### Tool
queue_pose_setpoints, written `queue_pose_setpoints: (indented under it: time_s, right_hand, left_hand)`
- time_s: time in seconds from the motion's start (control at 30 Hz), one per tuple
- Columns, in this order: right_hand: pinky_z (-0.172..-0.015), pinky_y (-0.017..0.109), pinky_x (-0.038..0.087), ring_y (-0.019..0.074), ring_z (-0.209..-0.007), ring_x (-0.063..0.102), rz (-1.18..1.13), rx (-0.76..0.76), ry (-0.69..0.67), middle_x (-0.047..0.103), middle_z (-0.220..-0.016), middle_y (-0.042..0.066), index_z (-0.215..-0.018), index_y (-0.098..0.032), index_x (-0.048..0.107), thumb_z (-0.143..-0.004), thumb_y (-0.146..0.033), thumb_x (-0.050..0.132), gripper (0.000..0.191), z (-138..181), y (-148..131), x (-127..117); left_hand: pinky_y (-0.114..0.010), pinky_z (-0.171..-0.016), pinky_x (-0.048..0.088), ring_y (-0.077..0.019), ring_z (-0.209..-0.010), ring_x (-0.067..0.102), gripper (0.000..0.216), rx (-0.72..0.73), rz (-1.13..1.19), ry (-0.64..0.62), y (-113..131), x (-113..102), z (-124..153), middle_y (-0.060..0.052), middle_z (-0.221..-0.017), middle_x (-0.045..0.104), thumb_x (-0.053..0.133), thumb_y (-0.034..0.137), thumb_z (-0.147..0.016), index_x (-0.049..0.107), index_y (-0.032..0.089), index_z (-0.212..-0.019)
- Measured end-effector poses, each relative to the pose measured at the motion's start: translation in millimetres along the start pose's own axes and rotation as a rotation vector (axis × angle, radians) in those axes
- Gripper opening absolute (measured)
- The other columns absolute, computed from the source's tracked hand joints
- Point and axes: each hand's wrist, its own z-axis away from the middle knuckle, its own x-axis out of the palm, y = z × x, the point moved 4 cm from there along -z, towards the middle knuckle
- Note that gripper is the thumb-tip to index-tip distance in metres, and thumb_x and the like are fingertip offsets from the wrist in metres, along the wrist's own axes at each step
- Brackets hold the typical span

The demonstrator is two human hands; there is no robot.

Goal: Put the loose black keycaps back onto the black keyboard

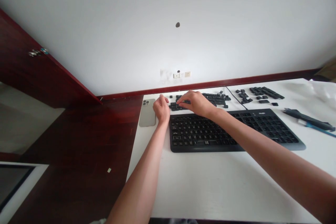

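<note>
A black keyboard (204,134) lies flat on the white table, with its key caps off in the part I can make out. Behind it, loose black keycaps (214,98) are spread in rough rows. My right hand (195,102) reaches over the keyboard's back edge into these keycaps. Its thumb and forefinger come together at one keycap, though the contact is small and partly hidden. Beside the left end of the keycaps rests my left hand (161,109), its fingers curled in. Whatever those fingers hold, if anything, is hidden.
A grey phone (147,113) lies at the table's left edge, next to my left hand. More keycaps (266,92) sit at the back right, past a thin black cable (235,98). A dark tool (309,119) and crumpled clear plastic (321,91) lie on the right.
</note>
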Motion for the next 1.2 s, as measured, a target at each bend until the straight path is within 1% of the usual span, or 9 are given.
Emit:
queue_pose_setpoints:
  time_s: [0.17, 0.33, 0.53, 0.67, 0.8, 0.87, 0.97, 1.07, 1.2]
  right_hand:
    - [-0.092, 0.037, 0.056, 0.0237, -0.096, 0.074, 0.082, -0.055, -0.131, 0.082, -0.096, 0.005, -0.094, -0.021, 0.085, -0.09, -0.01, 0.068, 0.021, -36, 18, 20]
    - [-0.092, 0.035, 0.055, 0.022, -0.092, 0.074, 0.147, -0.077, -0.216, 0.082, -0.092, 0.005, -0.092, -0.023, 0.085, -0.087, -0.006, 0.069, 0.024, -48, 19, 39]
    - [-0.089, 0.034, 0.054, 0.0221, -0.089, 0.074, 0.192, -0.058, -0.239, 0.082, -0.093, 0.007, -0.094, -0.021, 0.085, -0.09, -0.008, 0.067, 0.023, -48, 19, 46]
    - [-0.082, 0.033, 0.054, 0.0225, -0.085, 0.075, 0.209, -0.026, -0.248, 0.082, -0.089, 0.007, -0.093, -0.022, 0.085, -0.087, -0.011, 0.072, 0.018, -53, 21, 49]
    - [-0.083, 0.034, 0.056, 0.025, -0.092, 0.075, 0.213, 0.037, -0.192, 0.082, -0.097, 0.006, -0.097, -0.023, 0.085, -0.084, -0.009, 0.072, 0.023, -57, 17, 39]
    - [-0.087, 0.036, 0.057, 0.0256, -0.096, 0.075, 0.159, 0.093, -0.082, 0.082, -0.102, 0.005, -0.1, -0.022, 0.084, -0.085, -0.01, 0.07, 0.024, -49, 9, 25]
    - [-0.085, 0.035, 0.06, 0.0234, -0.09, 0.076, -0.025, 0.165, 0.074, 0.082, -0.099, 0.004, -0.101, -0.021, 0.083, -0.087, -0.018, 0.072, 0.018, -14, -12, 5]
    - [-0.081, 0.034, 0.063, 0.0211, -0.087, 0.076, -0.198, 0.195, 0.096, 0.081, -0.102, 0.001, -0.102, -0.025, 0.082, -0.09, -0.026, 0.073, 0.016, 33, -38, 1]
    - [-0.084, 0.033, 0.064, 0.02, -0.092, 0.076, -0.311, 0.188, 0.062, 0.08, -0.107, 0.002, -0.107, -0.026, 0.08, -0.091, -0.022, 0.07, 0.019, 73, -62, 19]
  left_hand:
    - [-0.028, -0.068, 0.038, -0.0168, -0.06, 0.054, 0.051, -0.003, -0.019, -0.002, 1, 0, 0, 0.0, -0.057, 0.058, 0.04, 0.035, -0.103, 0.05, 0.022, -0.055]
    - [-0.028, -0.069, 0.038, -0.0176, -0.062, 0.055, 0.051, 0.015, -0.02, -0.013, 2, 0, 0, -0.001, -0.06, 0.06, 0.04, 0.035, -0.103, 0.05, 0.022, -0.055]
    - [-0.029, -0.071, 0.039, -0.0189, -0.064, 0.057, 0.051, 0.01, -0.011, -0.015, 0, 0, -1, -0.002, -0.061, 0.061, 0.04, 0.036, -0.103, 0.052, 0.023, -0.055]
    - [-0.028, -0.069, 0.039, -0.0187, -0.064, 0.057, 0.051, -0.002, -0.012, -0.016, 0, 0, -1, -0.002, -0.06, 0.061, 0.04, 0.036, -0.103, 0.053, 0.022, -0.055]
    - [-0.028, -0.07, 0.039, -0.0181, -0.065, 0.057, 0.052, -0.018, -0.002, -0.006, 0, -1, -1, -0.002, -0.062, 0.062, 0.039, 0.036, -0.104, 0.053, 0.022, -0.056]
    - [-0.029, -0.071, 0.039, -0.018, -0.065, 0.057, 0.053, -0.02, 0.01, 0.005, 1, -1, -1, -0.002, -0.062, 0.062, 0.038, 0.037, -0.105, 0.053, 0.022, -0.057]
    - [-0.029, -0.072, 0.039, -0.0178, -0.065, 0.057, 0.052, -0.006, 0.035, 0.02, 0, -2, 0, -0.001, -0.061, 0.06, 0.039, 0.036, -0.105, 0.052, 0.023, -0.057]
    - [-0.029, -0.071, 0.039, -0.0174, -0.064, 0.055, 0.049, 0.04, 0.038, -0.004, 1, -1, 0, -0.001, -0.061, 0.059, 0.039, 0.032, -0.104, 0.05, 0.023, -0.057]
    - [-0.029, -0.068, 0.038, -0.0172, -0.061, 0.054, 0.049, 0.013, 0.028, -0.009, 2, -1, 1, -0.001, -0.059, 0.058, 0.039, 0.031, -0.104, 0.049, 0.023, -0.057]
